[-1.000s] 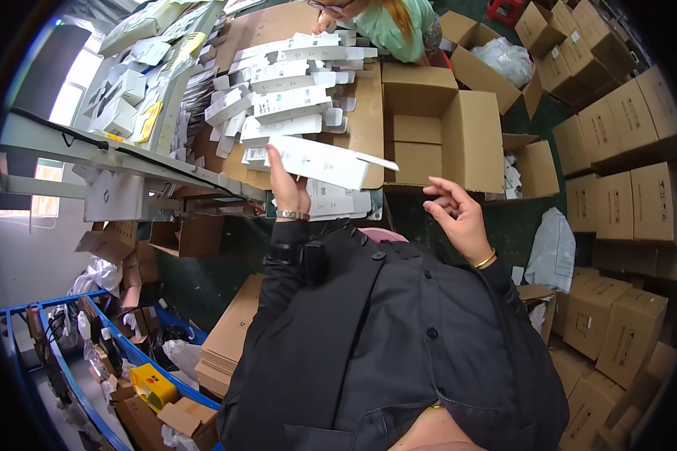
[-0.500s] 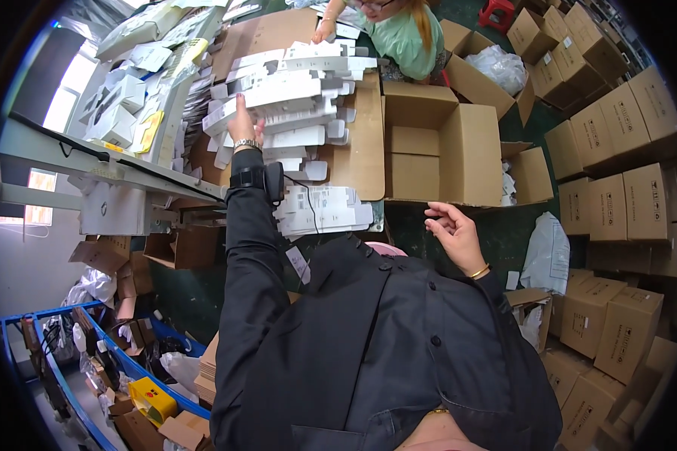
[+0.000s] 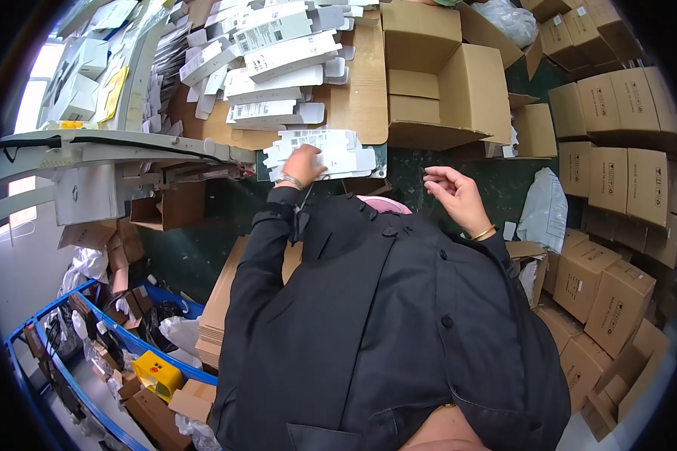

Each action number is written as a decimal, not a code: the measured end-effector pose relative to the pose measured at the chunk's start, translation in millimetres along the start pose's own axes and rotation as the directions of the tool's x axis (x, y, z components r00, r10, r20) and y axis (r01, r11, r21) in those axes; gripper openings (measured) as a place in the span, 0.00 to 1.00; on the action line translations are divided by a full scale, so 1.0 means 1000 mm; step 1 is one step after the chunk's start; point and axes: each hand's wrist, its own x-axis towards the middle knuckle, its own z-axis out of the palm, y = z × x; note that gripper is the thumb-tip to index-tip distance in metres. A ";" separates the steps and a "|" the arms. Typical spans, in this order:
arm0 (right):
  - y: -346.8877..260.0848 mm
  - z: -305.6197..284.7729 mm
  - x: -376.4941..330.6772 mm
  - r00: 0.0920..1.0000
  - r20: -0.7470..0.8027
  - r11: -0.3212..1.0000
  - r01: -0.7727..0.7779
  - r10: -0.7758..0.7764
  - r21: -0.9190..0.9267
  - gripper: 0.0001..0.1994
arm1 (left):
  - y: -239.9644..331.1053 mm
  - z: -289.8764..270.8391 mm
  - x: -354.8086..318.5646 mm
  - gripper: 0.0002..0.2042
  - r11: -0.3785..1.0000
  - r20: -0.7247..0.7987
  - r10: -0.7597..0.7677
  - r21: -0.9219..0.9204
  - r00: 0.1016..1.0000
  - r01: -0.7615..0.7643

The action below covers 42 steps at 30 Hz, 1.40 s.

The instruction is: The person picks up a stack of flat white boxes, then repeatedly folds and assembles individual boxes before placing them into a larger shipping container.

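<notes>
My left hand (image 3: 302, 165) rests on a low stack of flat white cartons (image 3: 346, 154) at the table's near edge. Its fingers are bent onto the top carton; their tips are partly hidden. My right hand (image 3: 459, 197) hovers over the floor in front of my right side, fingers loosely curved, thumb apart, and holds nothing. Beyond the left hand, long white cartons (image 3: 289, 62) with flaps sticking out lie in an overlapping pile on the brown tabletop (image 3: 361, 98).
A large open cardboard box (image 3: 474, 94) stands right of the table. Brown boxes (image 3: 609, 173) are stacked along the right. A metal frame and shelf (image 3: 120, 143) lie to the left. Below it is a blue-railed bin (image 3: 139, 346) with packaging scraps and a yellow box (image 3: 156, 373).
My left hand has left the long carton on the pile and come back to the flat stack nearer me. My right hand stays nearly in place. The view has tilted toward me.
</notes>
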 end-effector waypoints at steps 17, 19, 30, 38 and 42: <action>-0.003 0.023 0.005 0.998 0.056 0.990 0.003 0.004 -0.138 0.14 | 0.015 0.038 -0.016 0.51 0.855 0.151 0.032 0.508 0.988 -0.106; 0.000 0.021 0.005 0.999 0.053 0.990 0.004 0.004 -0.143 0.14 | 0.023 0.035 -0.014 0.52 0.864 0.181 0.024 0.490 0.983 -0.111; -0.003 0.018 0.014 0.990 0.139 0.976 0.000 0.031 -0.216 0.13 | 0.023 0.016 0.007 0.57 0.770 -0.002 0.095 0.634 0.996 -0.072; 0.013 0.010 0.017 0.989 0.099 0.973 0.125 -0.107 -0.192 0.12 | 0.062 -0.001 0.000 0.61 0.885 -0.114 0.152 0.458 0.982 -0.084; 0.013 0.012 0.018 0.989 0.078 0.969 0.137 -0.123 -0.204 0.14 | 0.082 -0.009 0.005 0.62 0.867 -0.197 0.287 0.470 0.938 -0.166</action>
